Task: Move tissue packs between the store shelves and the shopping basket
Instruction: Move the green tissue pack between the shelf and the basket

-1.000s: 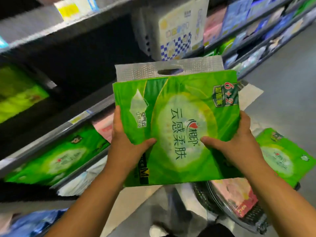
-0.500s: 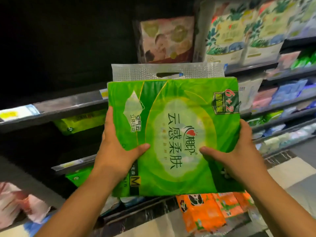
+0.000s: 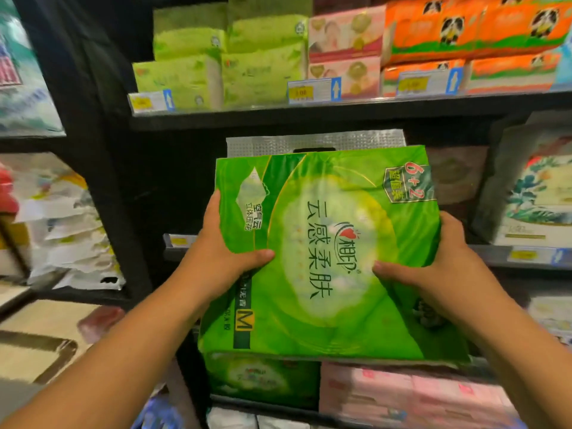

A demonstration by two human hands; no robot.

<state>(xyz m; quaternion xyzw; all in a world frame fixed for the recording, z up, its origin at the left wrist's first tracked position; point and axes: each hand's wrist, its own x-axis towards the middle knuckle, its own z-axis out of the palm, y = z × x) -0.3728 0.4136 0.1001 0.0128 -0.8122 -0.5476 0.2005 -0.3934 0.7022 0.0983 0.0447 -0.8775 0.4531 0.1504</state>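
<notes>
A large green tissue pack (image 3: 328, 249) with a silvery carry handle on top is held up in front of the middle shelf (image 3: 523, 255). My left hand (image 3: 223, 258) grips its left edge, thumb on the printed face. On the right edge my right hand (image 3: 433, 270) holds it the same way, fingers hidden behind the pack. The pack stands upright, its handle reaching into a dark gap of the shelf. The shopping basket is not in view.
The upper shelf (image 3: 278, 114) carries pale green packs (image 3: 223, 63), pink packs (image 3: 343, 51) and orange panda packs (image 3: 470, 29). A floral white pack (image 3: 532, 193) stands to the right. Below lie a green pack (image 3: 263, 379) and pink packs (image 3: 411, 394). A black upright (image 3: 93, 150) divides the shelving.
Both hands have lifted the green pack up and toward the shelving. My view has swung upward from the floor and basket to the upper shelves.
</notes>
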